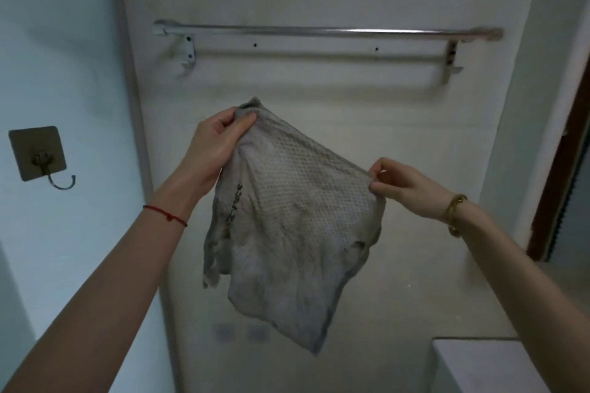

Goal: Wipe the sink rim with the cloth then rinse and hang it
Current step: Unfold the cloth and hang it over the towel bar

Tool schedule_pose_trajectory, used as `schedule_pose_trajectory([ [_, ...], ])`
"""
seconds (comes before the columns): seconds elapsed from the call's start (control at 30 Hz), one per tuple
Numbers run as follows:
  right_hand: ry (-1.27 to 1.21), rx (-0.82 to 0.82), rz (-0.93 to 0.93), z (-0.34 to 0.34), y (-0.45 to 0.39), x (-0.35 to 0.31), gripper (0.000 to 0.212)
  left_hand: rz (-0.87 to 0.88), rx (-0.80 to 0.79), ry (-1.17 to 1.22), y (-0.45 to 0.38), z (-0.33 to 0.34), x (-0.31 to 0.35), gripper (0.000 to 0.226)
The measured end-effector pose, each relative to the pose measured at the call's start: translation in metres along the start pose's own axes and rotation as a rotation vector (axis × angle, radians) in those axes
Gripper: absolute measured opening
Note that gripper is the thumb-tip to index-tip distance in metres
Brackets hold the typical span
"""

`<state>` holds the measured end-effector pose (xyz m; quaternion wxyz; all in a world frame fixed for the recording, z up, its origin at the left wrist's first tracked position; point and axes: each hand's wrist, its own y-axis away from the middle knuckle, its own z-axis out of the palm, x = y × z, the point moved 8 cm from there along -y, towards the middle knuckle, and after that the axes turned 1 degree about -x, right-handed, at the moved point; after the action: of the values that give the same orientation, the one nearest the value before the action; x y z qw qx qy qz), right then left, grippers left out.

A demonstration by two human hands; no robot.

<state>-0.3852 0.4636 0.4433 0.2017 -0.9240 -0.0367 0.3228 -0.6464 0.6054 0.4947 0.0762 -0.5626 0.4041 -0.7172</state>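
A: Starting at the left, we see a stick-on wall hook [43, 158] on the pale panel, well apart from everything else.

B: Then our left hand [217, 145] pinches one upper corner of the cloth [293, 226], thumb over the fabric.

A: The cloth hangs spread between both hands, in the air below the towel rail [319, 31] and not touching it.

B: Our right hand [405, 185] pinches the other corner, lower than the left. A gold bracelet [455, 212] sits on that wrist.
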Motion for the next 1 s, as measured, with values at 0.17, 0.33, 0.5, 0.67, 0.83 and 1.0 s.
schedule_pose_trajectory([
  [0.17, 0.024, -0.025, -0.022, -0.036, -0.011, -0.020, 0.016, -0.029, 0.017, 0.065, -0.032, -0.002, 0.021, 0.021],
  [0.33, 0.276, 0.046, -0.082, -0.083, -0.029, -0.055, 0.022, -0.025, 0.004, 0.061, -0.061, -0.007, 0.043, 0.022],
  [0.5, 0.699, 0.259, -0.132, -0.146, -0.057, -0.100, 0.037, 0.039, 0.011, 0.007, -0.098, -0.008, 0.087, 0.011],
  [0.67, 1.066, 0.549, -0.010, -0.209, -0.089, -0.129, 0.072, 0.176, 0.143, -0.104, -0.138, -0.012, 0.135, 0.011],
  [0.83, 0.779, 0.478, 0.076, -0.248, -0.131, -0.132, 0.075, 0.116, 0.278, -0.254, -0.178, -0.020, 0.148, 0.022],
  [1.0, 0.233, 0.223, 0.006, -0.269, -0.154, -0.130, 0.065, 0.026, 0.319, -0.244, -0.220, -0.022, 0.159, 0.022],
])
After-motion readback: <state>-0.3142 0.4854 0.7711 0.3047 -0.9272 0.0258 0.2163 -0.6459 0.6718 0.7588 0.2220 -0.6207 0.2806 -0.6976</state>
